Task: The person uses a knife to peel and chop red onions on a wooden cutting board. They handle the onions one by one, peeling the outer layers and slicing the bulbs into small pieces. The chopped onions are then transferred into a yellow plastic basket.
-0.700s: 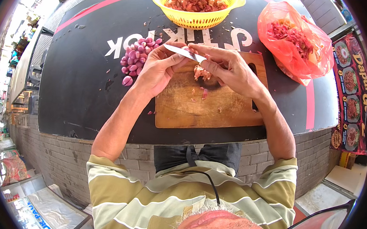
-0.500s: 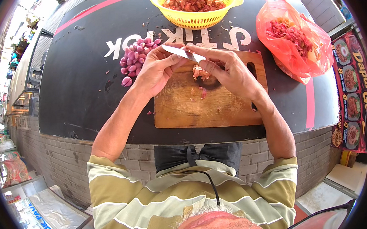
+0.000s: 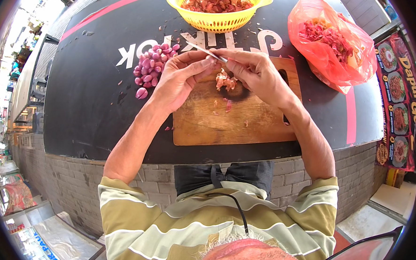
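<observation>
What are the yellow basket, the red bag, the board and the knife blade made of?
Yellow basket: probably smooth moulded plastic; it has even slots. Red bag: likely thin plastic film, wrinkled and see-through. Board: looks like worn wood, brown and scuffed. Knife blade: probably metal, being thin, pale and straight.

Short-sleeved shirt [image 3: 174, 227] carries olive and pale-green bands, white lines | black cord [image 3: 242, 209] | dark trousers [image 3: 250, 175] | dark-framed eyeglasses [image 3: 368, 256]

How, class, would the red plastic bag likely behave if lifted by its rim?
The red plastic bag would probably flop and fold, since its film looks thin and crumpled. It may be light, holding flaky scraps; some could spill if tipped, as its mouth gapes.
</observation>
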`<action>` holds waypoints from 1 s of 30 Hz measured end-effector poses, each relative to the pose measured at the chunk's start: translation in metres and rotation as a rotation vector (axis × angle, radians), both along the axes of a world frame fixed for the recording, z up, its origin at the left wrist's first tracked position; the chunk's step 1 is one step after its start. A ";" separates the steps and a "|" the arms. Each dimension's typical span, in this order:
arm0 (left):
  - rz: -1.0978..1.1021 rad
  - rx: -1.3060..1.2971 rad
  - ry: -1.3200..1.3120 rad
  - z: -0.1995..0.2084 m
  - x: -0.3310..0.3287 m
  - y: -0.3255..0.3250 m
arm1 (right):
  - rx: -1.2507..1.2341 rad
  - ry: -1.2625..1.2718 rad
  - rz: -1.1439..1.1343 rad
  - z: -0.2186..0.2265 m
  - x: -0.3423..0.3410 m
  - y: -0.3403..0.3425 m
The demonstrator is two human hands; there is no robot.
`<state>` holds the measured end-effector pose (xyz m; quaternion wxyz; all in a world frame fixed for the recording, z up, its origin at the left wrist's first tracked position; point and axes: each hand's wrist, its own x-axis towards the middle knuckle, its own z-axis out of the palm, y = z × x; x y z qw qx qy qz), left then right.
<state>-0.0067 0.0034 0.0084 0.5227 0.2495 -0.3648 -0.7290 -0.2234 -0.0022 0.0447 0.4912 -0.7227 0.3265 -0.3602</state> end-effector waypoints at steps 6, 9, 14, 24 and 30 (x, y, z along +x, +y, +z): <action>0.035 0.028 0.034 -0.003 0.004 -0.002 | -0.082 0.046 0.015 0.004 0.000 0.004; 0.026 0.032 0.055 -0.004 0.004 -0.002 | -0.168 0.086 -0.022 -0.002 0.001 0.004; 0.045 0.031 0.033 -0.005 0.004 -0.001 | -0.169 0.168 -0.041 0.009 0.002 0.009; 0.025 0.025 0.033 -0.003 0.001 -0.001 | 0.030 0.002 0.021 0.008 -0.002 0.003; 0.038 0.031 0.044 -0.004 0.003 -0.001 | -0.109 0.039 -0.017 -0.001 0.002 0.006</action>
